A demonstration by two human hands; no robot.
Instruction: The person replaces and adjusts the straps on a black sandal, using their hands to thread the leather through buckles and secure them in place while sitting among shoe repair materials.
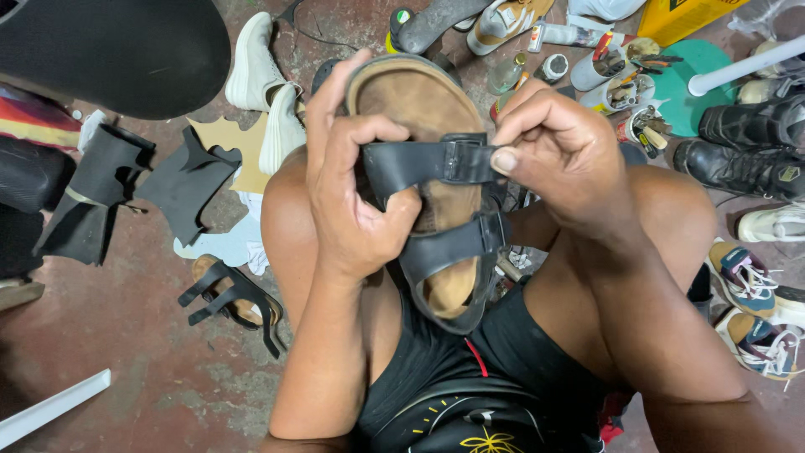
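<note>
— Holding the sandal (428, 109) up at the center of the frame, above the knees, are both hands, yes?

— Yes. The left hand (352, 184) wraps around the upper strap (411, 164); its fingers (369, 138) are curled tight over the strap and the thumb presses from below. The right hand (558, 151) pinches the buckle (463, 158) end of the same strap, with thumb and fingers closed on it. The lower strap (444, 247) hangs closed under them, and nobody touches it.

— Where is the other sandal (235, 302)?

— It lies on the floor (126, 369) at the lower left of the frame, with its straps open. Near it, more to the upper left, are black cut pieces (180, 180) and a white shoe (256, 63). Cups with tools (625, 84) stand at the upper right, and more shoes (746, 281) are along the right edge.

— What could go wrong, in your opinion?

— I think the strap can slip from the buckle if the right hand pulls too hard, because only the fingertips hold it there. Also the sandal rests on nothing; if the left hand loosens, it can drop onto the legs. I cannot tell if the buckle pin is in a hole; the thumb hides it.
</note>
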